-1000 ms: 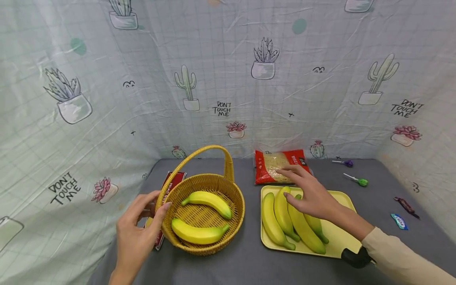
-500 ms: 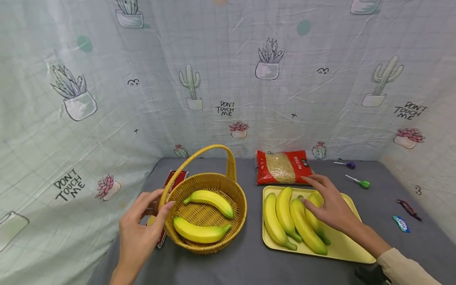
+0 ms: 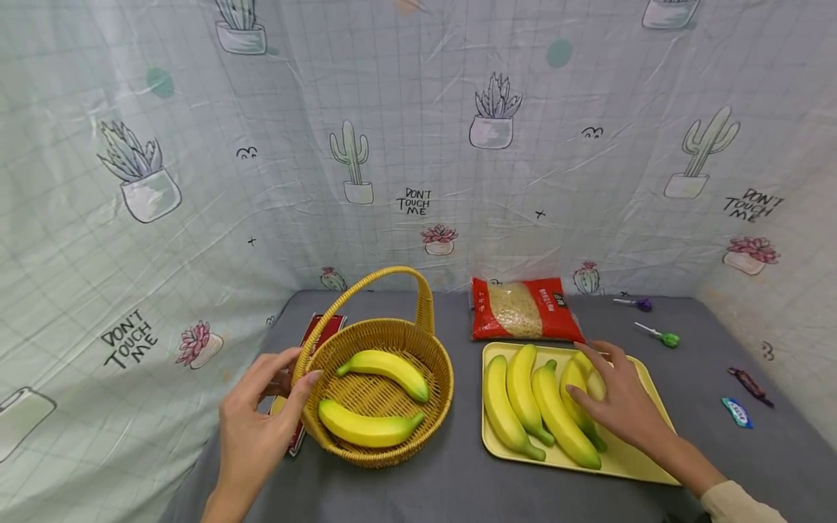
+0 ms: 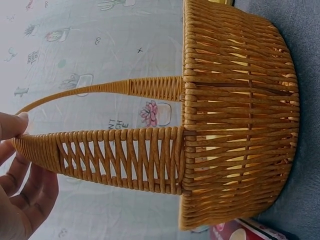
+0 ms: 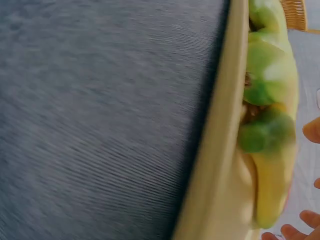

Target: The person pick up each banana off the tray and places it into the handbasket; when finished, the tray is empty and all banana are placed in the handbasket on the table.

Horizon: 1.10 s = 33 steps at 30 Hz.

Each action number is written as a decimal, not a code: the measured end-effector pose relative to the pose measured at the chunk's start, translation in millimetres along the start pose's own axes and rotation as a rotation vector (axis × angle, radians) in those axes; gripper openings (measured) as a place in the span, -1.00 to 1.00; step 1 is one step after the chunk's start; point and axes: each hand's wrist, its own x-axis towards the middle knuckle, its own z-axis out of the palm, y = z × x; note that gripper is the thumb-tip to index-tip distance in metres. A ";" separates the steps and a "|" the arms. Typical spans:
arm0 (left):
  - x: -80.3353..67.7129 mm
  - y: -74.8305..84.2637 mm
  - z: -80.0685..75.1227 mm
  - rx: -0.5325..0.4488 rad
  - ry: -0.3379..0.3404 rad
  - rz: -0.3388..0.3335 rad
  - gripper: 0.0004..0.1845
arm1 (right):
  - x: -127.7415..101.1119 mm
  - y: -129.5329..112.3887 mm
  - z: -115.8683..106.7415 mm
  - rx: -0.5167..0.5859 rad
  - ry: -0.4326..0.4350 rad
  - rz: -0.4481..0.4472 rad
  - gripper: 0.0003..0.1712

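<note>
Hands are seen over a grey surface (image 3: 451, 487). Left hand (image 3: 251, 428) is placed at the 9 o'clock side of the wicker basket (image 3: 375, 454), its fingers (image 3: 307, 379) curled round the rim where the handle (image 3: 366, 280) meets it; in the left wrist view the fingers (image 4: 12, 125) are seen pinching the woven handle base. Two bananas (image 3: 386, 367) are held inside the basket, one toward 12 o'clock, the other (image 3: 362, 428) toward 6 o'clock. A red packet (image 3: 317, 334) is partly covered by the basket at its 9 o'clock side.

Right hand (image 3: 621, 407) is laid on the rightmost banana (image 3: 575, 378) in the yellow tray (image 3: 628, 461), fingers bent over it and touching it; whether it is fully gripped cannot be told. Three more bananas (image 3: 506, 407) are lined up in the tray at 9 o'clock of that hand. The tray is set just at 3 o'clock of the basket, apart from it.

A red bag of noodles (image 3: 523, 309) is lying at 12 o'clock of the tray, touching its edge. Two lollipops (image 3: 660, 335) and two wrapped candies (image 3: 735, 410) are scattered at 3 o'clock, well apart from the tray. A cactus-print cloth (image 3: 418, 145) is hung behind.
</note>
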 end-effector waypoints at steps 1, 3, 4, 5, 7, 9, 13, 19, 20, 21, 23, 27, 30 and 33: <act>-0.2 0.3 0.1 0.002 0.002 0.002 -0.54 | -1.0 1.0 1.4 -0.005 -0.002 0.007 -0.18; -0.5 1.1 0.2 0.007 0.007 0.008 -0.54 | -2.7 2.5 4.1 -0.010 -0.010 0.015 -0.17; -0.7 1.5 0.3 0.009 0.010 0.010 -0.53 | -3.5 3.0 5.5 -0.014 -0.012 0.016 -0.16; -0.8 1.8 0.4 0.011 0.011 0.012 -0.53 | -4.3 3.4 6.7 -0.016 -0.013 0.016 -0.16; -1.2 2.2 0.5 0.013 0.012 0.013 -0.53 | -5.9 3.9 8.7 -0.026 -0.011 0.006 -0.15; -1.6 2.2 0.4 0.013 0.011 0.011 -0.53 | -7.3 3.9 9.5 -0.034 -0.003 -0.009 -0.16; -1.5 0.8 0.1 0.011 0.005 0.002 -0.54 | -8.6 2.9 8.5 -0.049 0.004 -0.032 -0.19; -1.2 -0.4 -0.4 0.000 0.003 -0.010 -0.56 | -9.1 2.0 4.4 -0.044 -0.033 -0.001 -0.17; -1.3 -0.2 -0.4 -0.001 0.003 -0.010 -0.56 | -9.8 2.3 4.1 -0.045 -0.038 0.007 -0.16; -1.5 0.0 -0.4 -0.001 0.002 -0.009 -0.55 | -10.6 2.9 4.0 -0.047 -0.042 0.013 -0.16; -1.6 0.2 -0.1 -0.002 0.003 -0.002 -0.54 | -12.7 4.2 4.3 -0.052 -0.050 0.029 -0.16; -1.2 0.7 0.6 0.001 0.008 0.013 -0.52 | -17.8 7.4 6.2 -0.055 -0.058 0.057 -0.17; -0.4 0.9 0.9 0.002 0.007 0.011 -0.53 | -21.3 11.3 8.0 -0.055 -0.042 0.061 -0.17; 0.3 1.2 1.0 0.004 0.002 0.000 -0.55 | -23.7 15.7 9.3 -0.054 -0.010 0.055 -0.15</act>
